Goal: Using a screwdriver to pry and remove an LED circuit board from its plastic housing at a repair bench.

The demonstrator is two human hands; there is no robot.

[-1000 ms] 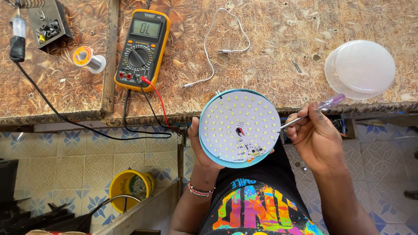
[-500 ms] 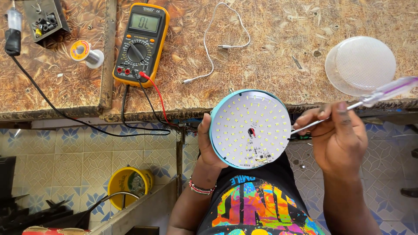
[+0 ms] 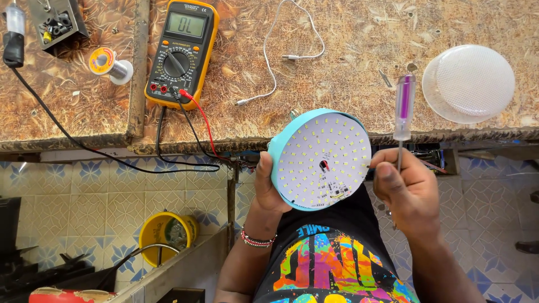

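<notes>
My left hand (image 3: 266, 188) grips the rim of a round light-blue lamp body (image 3: 321, 159); its white board, dotted with many small LEDs, faces me. To the right of the lamp, my right hand (image 3: 409, 188) holds a screwdriver (image 3: 402, 115) by its metal shaft, the clear purple handle pointing up over the bench edge. The screwdriver tip is hidden in my fist.
On the worn wooden bench (image 3: 348, 39) lie a yellow multimeter (image 3: 181, 50) with red and black leads, a white cable (image 3: 283, 53), a solder spool (image 3: 109, 63), a small parts box (image 3: 56, 19) and a translucent lamp cover (image 3: 469, 83). A yellow bucket (image 3: 164, 234) stands on the tiled floor.
My right hand has swung the screwdriver from slanting sideways toward the lamp to upright, handle up. The lamp has shifted slightly right, still in my left hand.
</notes>
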